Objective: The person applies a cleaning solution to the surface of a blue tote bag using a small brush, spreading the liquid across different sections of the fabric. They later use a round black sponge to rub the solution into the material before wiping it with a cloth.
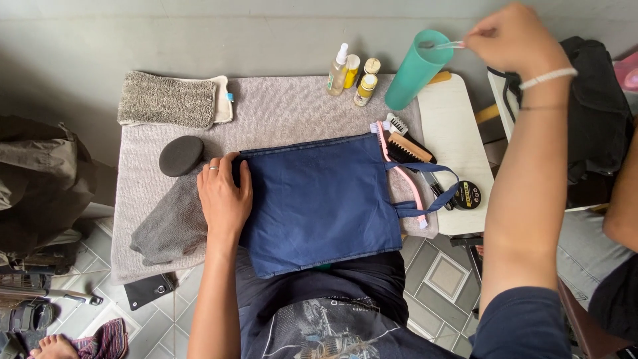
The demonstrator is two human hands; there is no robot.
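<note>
Your left hand (224, 196) lies flat and open on the left edge of the blue tote bag (319, 199). The bag lies spread on the gray towel (279, 106) on the worktop. Your right hand (512, 40) is pinched shut on a thin clear stick (446, 45) poking into the tall green cup (415, 72). Brushes (402, 143) lie beside the bag's handles.
</note>
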